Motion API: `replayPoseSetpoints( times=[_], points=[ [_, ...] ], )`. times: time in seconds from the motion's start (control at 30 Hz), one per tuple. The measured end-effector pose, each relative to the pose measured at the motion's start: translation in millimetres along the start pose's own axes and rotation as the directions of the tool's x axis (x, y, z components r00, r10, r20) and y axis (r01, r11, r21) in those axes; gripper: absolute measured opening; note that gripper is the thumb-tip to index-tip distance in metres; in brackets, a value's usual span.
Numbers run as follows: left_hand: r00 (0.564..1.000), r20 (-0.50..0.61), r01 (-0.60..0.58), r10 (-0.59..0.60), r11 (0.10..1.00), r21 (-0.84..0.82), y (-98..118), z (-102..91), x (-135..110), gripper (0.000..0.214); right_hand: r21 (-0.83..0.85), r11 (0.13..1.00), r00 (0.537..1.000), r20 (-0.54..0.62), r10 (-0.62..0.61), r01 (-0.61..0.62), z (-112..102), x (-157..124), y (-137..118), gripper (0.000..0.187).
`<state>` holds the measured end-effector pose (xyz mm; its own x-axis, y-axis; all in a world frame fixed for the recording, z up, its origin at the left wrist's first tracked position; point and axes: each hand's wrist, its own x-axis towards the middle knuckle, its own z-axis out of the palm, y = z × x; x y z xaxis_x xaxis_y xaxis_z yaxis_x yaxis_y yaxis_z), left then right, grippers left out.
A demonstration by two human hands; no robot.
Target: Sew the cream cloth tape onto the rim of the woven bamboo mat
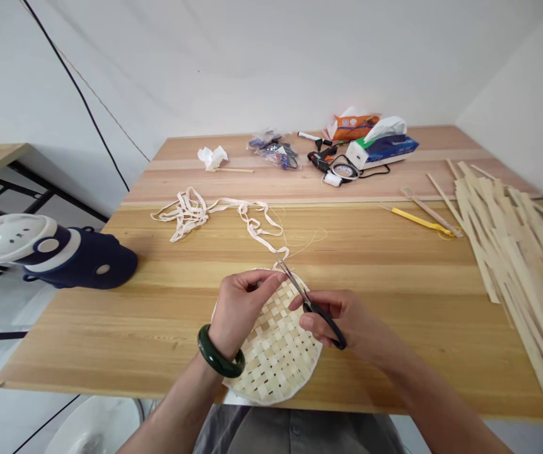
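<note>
A round panel woven from pale strips (pixel 278 353), edged with white ribbon, lies at the table's front edge. My left hand (pixel 247 299) is over its upper left part, thumb and fingers pinched together near the rim; what sits in the pinch is too small to make out. In my right hand (pixel 330 315) are black-handled scissors (pixel 321 311), their blades pointing up and left past my left fingertips. The white ribbon (pixel 256 230) runs from the panel's top edge back across the table to a loose heap on the left. A thin thread loops beside it.
Many flat pale strips (pixel 512 252) lie piled on the right, near a yellow-handled tool (pixel 415 219). Along the back are a glue gun (pixel 321 157), a tissue box (pixel 382 150), a plastic bag (pixel 275 150) and crumpled paper (pixel 213 157). A dark blue bottle (pixel 86 258) stands left.
</note>
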<state>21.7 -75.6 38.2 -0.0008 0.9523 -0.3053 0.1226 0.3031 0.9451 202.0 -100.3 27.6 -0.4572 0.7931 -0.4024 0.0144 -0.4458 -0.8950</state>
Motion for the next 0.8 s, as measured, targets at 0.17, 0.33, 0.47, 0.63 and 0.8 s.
replayPoseSetpoints(
  times=[0.17,0.33,0.47,0.63,0.8],
  points=[
    [1.000,0.013,0.011,-0.011,1.000,-0.026,2,0.3,-1,0.017,0.007,1.000,1.000,0.004,-0.007,0.007,-2,0,7,0.041],
    [0.999,0.050,0.014,-0.010,0.997,-0.071,5,1.2,-1,0.017,-0.066,0.996,0.995,-0.069,-0.065,0.061,0,0,5,0.040],
    [0.998,0.065,-0.003,0.008,0.997,-0.080,7,1.0,-2,0.017,-0.091,0.992,0.984,-0.147,-0.101,0.088,5,-3,1,0.040],
    [0.998,0.055,0.007,-0.003,0.997,-0.081,4,0.2,0,0.023,-0.083,0.994,0.977,-0.194,-0.086,0.071,6,-5,2,0.038],
    [0.999,0.033,0.019,-0.016,0.997,-0.081,4,0.4,2,0.028,-0.095,0.995,0.969,-0.241,-0.061,0.039,-6,-6,6,0.036]
  ],
)
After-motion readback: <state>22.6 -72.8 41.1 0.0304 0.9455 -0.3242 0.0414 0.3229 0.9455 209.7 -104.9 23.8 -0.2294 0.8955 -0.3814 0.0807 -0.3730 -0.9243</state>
